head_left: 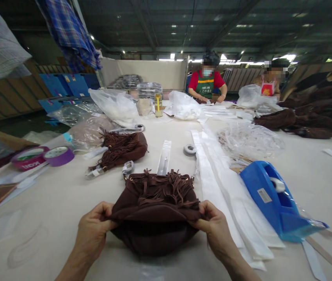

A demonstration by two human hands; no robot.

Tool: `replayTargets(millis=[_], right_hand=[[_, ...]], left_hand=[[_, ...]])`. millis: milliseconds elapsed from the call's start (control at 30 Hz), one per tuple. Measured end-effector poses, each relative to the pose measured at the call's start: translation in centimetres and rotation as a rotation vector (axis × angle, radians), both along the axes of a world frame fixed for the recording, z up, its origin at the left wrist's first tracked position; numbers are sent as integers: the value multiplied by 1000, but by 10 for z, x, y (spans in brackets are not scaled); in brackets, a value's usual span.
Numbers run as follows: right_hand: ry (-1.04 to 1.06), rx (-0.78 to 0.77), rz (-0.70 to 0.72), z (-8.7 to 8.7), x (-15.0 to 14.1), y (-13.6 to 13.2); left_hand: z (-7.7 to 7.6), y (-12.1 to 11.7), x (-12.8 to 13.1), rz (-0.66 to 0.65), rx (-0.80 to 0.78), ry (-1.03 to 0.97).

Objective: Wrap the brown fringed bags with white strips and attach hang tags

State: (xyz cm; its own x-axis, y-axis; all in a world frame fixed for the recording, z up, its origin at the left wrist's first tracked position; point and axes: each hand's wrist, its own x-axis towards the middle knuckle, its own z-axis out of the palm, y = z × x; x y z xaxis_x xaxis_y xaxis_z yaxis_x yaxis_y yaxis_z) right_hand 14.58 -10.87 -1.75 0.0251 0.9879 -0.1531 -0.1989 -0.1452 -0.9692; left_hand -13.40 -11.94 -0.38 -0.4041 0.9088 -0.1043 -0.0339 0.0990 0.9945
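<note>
A brown suede fringed bag (154, 210) lies on the white table (51, 218) right in front of me. My left hand (94, 230) pinches its near left edge, and my right hand (214, 226) pinches its near right edge. Both hands pull the bag's bottom edge apart between them. Its fringe (166, 187) faces away from me. A second brown fringed bag (121, 150) rests further back on the left, untouched.
A blue tape dispenser (277, 199) sits at my right beside long white paper strips (221, 187). Purple tape rolls (57, 155) lie far left. Clear plastic bags (116, 105) and more brown bags (306, 121) crowd the far end, where people in masks (208, 84) work.
</note>
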Motion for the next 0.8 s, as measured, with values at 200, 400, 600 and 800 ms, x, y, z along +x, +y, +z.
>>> replayTargets(millis=[200, 400, 600, 800], right_hand=[[-455, 191, -54, -23, 0, 3], [-687, 344, -25, -37, 5, -3], [-767, 415, 7, -35, 4, -2], [-601, 316, 16, -23, 5, 1]], left_hand=[[-24, -2, -6, -3, -23, 194], [-32, -5, -15, -136, 105, 475], [-34, -4, -14, -125, 79, 505], [-19, -2, -14, -233, 74, 515]])
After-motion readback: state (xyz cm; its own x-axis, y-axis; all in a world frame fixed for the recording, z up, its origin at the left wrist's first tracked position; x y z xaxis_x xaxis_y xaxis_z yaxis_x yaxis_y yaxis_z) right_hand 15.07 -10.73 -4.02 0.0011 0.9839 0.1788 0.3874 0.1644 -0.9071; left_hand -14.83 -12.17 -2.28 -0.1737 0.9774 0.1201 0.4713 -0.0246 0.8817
